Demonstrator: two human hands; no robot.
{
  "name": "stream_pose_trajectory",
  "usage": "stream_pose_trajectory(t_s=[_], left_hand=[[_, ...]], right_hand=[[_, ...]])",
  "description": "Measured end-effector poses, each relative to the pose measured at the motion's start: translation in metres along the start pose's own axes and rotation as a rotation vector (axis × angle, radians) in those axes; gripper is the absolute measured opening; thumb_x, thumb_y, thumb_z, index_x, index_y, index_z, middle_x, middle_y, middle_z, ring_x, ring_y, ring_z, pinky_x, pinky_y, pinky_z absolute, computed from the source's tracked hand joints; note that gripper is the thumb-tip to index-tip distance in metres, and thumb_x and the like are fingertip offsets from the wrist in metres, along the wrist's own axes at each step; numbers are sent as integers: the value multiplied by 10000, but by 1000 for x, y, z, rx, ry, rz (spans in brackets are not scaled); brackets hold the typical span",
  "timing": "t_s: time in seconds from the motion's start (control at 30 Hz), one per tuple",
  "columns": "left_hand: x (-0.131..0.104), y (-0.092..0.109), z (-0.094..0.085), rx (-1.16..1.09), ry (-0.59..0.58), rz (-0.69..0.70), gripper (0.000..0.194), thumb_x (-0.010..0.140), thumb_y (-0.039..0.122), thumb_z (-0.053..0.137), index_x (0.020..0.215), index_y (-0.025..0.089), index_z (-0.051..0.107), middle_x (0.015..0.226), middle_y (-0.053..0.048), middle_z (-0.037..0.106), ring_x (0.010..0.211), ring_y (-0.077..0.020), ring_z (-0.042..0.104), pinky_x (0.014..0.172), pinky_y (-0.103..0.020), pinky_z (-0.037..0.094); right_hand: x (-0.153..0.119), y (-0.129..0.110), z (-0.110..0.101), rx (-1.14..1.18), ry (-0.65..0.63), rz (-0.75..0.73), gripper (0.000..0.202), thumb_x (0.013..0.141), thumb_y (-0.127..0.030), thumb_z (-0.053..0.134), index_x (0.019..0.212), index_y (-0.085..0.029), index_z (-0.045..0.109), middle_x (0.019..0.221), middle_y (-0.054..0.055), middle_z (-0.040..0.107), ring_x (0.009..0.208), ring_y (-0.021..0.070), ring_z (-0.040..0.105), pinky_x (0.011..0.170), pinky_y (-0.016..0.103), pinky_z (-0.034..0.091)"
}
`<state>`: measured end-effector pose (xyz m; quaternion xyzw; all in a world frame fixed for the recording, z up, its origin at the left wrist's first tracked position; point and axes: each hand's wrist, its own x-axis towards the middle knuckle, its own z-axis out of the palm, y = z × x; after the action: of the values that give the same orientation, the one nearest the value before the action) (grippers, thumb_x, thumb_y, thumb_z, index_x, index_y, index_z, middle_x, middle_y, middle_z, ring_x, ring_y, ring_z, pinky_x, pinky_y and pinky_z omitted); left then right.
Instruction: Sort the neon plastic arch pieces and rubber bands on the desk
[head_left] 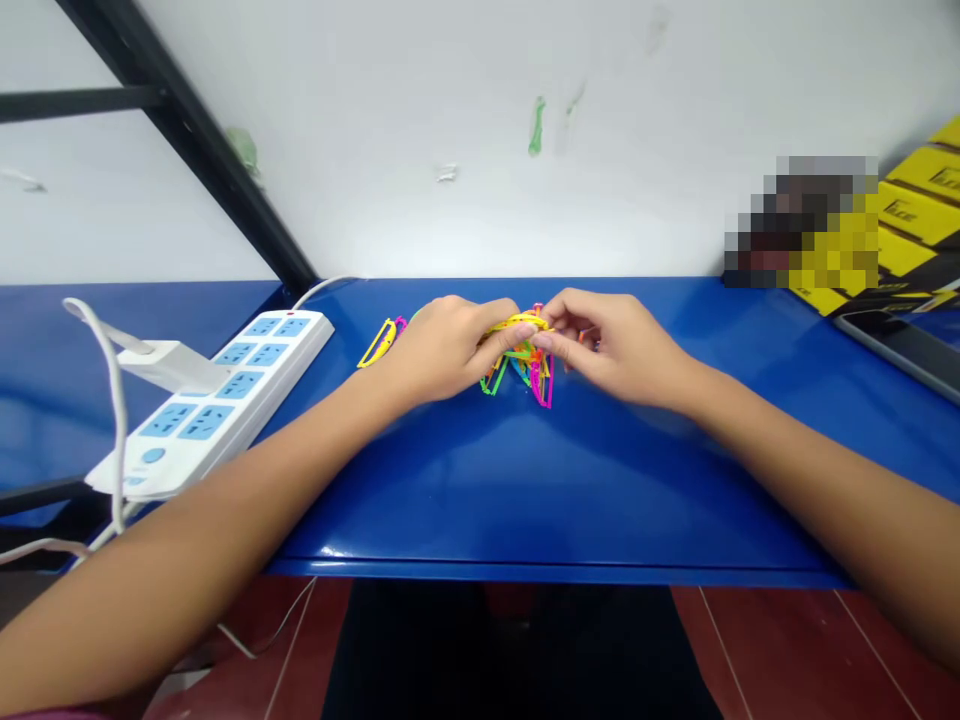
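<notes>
My left hand point(457, 345) and my right hand point(611, 340) meet over the middle of the blue table. Between their thumbs and fingers they pinch a thin, curved yellow plastic piece point(517, 322), one hand near each end. Just below it lies a small heap of similar slim pieces, with a green piece point(491, 378) and a magenta piece point(542, 385) showing; my fingers cover part of the heap. Left of my left hand, a yellow loop-shaped piece point(377, 344) rests on the table, a bit of magenta beside it. The exact kind of these pieces is too small to tell.
A white power strip point(225, 375) with a plugged-in white adapter point(176, 365) and cables lies on the left. Black metal bars point(202, 150) rise behind it. At right are yellow-and-black boxes point(911, 215) and a dark phone point(907, 345). A white wall point(480, 230) backs the table point(540, 490).
</notes>
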<state>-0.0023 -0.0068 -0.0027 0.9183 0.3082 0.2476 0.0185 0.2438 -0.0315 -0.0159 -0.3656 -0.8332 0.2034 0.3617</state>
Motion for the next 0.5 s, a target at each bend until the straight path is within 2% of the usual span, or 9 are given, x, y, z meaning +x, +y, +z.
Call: stream_pose_trajectory(t_s=[0.1,0.2,0.33,0.43,0.5], left_hand=[[0,0,0,-10,17,19,416,1147,476,439,900,212,644,626,5,588,520,-171,493,593,-315,275],[0,0,0,1,26,32,403,1145,463,446,882,214,622,620,7,569,519,-172,477,592,-318,268],[1,1,1,2,36,23,413,1142,471,453,828,228,565,595,18,517,505,-169,442,586,-320,251],[1,2,1,-10,54,5,429,1143,481,452,801,235,533,573,28,473,487,-163,407,570,-323,242],[1,3,0,-15,66,1,434,1139,482,458,784,239,514,558,33,451,478,-160,392,559,-325,244]], right_hand=[[1,-4,0,85,-87,59,220,1021,-375,712,883,-215,652,755,10,707,652,167,613,624,309,468],[1,-6,0,159,-106,97,299,1021,-413,713,814,-226,606,726,9,682,654,176,619,632,322,481],[1,-7,1,216,-117,154,323,966,-494,796,877,-238,619,748,12,693,701,200,643,648,330,505],[1,-8,1,161,-137,142,237,982,-437,770,953,-226,663,805,19,720,714,193,641,665,328,502],[1,-8,1,111,-162,125,223,1011,-412,721,916,-215,681,799,17,719,695,178,619,661,322,481]])
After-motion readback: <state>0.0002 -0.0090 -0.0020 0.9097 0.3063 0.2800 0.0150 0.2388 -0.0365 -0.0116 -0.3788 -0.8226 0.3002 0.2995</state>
